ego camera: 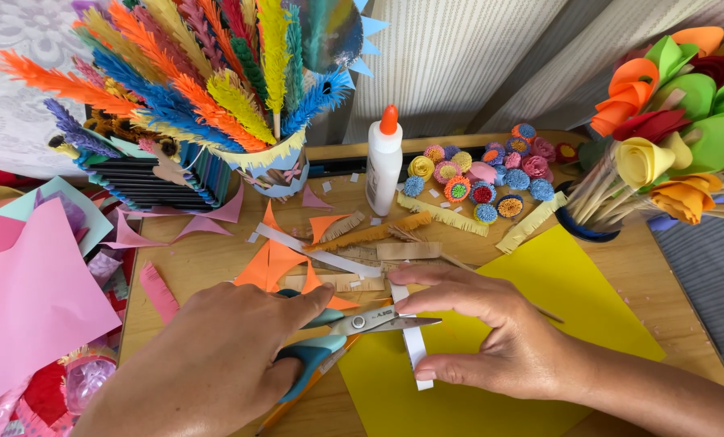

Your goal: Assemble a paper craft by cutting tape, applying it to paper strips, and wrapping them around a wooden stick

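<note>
Cluttered table point(216, 263); left hand point(216, 364) hides scissors point(354, 324) handles; strip point(414, 340) partly covered.

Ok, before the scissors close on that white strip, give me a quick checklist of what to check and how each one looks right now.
1. Left hand grips the teal scissors: ok.
2. White paper strip sits between the blades: ok.
3. Right hand pins the strip on the yellow sheet: ok.
4. Right fingertips clear of the blade tips: cannot tell, they look close.
5. Glue bottle upright, orange cap on, out of the way: ok.
6. Scraps around the cutting spot: not ok, orange offcuts crowd it.
</note>
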